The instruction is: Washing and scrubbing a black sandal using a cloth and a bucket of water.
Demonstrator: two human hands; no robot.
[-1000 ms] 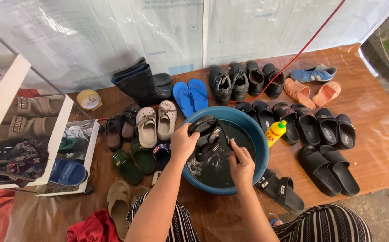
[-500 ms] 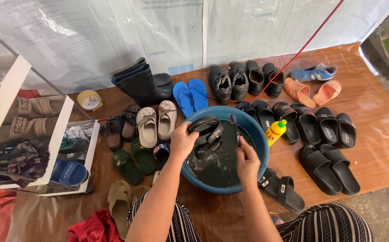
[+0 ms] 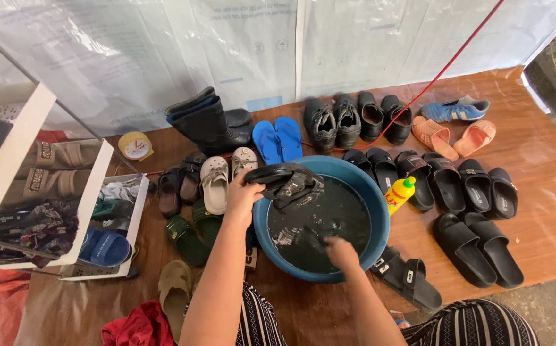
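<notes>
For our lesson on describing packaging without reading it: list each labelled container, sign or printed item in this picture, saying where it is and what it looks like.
Yellow bottle: right of the blue basin, slim, green cap, red print.
Round yellow tin: left of the black boots, pale printed face.
White plastic sheet: hangs behind the shoes, faint print, pale blue patch.

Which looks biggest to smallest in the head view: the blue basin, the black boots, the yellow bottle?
1. Blue basin
2. Black boots; they lie farther off, so true size is less sure
3. Yellow bottle
</notes>
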